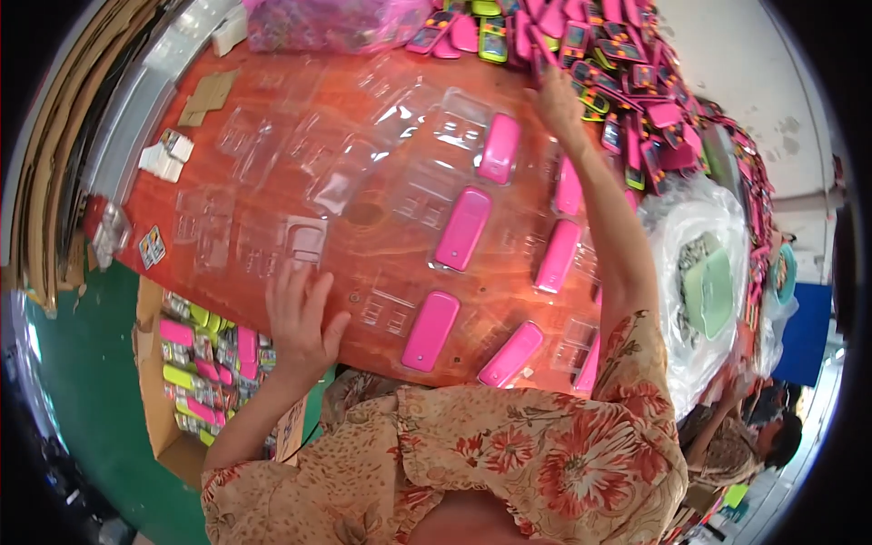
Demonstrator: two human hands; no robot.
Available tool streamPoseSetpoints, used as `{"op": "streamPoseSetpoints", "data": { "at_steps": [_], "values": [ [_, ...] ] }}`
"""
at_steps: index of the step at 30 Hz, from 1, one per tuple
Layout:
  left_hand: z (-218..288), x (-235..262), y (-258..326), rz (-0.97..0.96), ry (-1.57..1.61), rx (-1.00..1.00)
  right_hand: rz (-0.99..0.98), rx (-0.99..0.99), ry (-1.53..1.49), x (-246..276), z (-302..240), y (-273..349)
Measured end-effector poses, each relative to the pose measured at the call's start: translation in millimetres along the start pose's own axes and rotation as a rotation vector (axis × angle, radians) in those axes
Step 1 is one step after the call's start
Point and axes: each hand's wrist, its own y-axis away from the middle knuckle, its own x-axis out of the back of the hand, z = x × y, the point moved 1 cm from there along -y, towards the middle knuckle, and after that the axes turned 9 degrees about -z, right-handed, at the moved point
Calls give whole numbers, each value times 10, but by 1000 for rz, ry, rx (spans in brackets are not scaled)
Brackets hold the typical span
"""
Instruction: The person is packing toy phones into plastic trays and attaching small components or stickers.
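The right hand (556, 98) reaches to the edge of a pile (627, 77) of pink and lime pieces. Its fingers are bent closely together over a pink piece (538, 41), perhaps pinching it; blur and crowding hide the contact, so I cannot tell if it is held. That piece slants, its upper end toward the left, and the pile runs out past the top edge of view.

The left hand (304, 318) is open, fingers spread forward and holding nothing, the fingertips at the near edge of a clear tray (307, 241) on the red-brown table (381, 259). The tray outlines are hard to trace under the glare.

Pink cases lie in trays across the table. The far case (499, 148), middle case (463, 229) and near case (431, 331) lean alike, long axes running away from the person and a little rightward. The slanted case (511, 354) is turned further right. The right forearm (613, 209) and sleeve partly cover cases beside them; the left forearm covers part of the box (151, 363).
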Motion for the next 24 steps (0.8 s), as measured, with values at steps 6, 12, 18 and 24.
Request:
{"op": "streamPoseSetpoints", "data": {
  "at_steps": [6,12,18,24],
  "values": [
    [-211,-87,43,-83,-89,122,202,89,60,-93,249,-228],
    [-204,-141,49,-118,-92,74,31,190,-812,649,-244,61],
    [-192,-143,8,-116,-79,92,-664,539,-926,268,-1002,11],
    [-162,-178,79,-129,-60,127,-500,755,-546,-126,-1284,-71]
  ]
}}
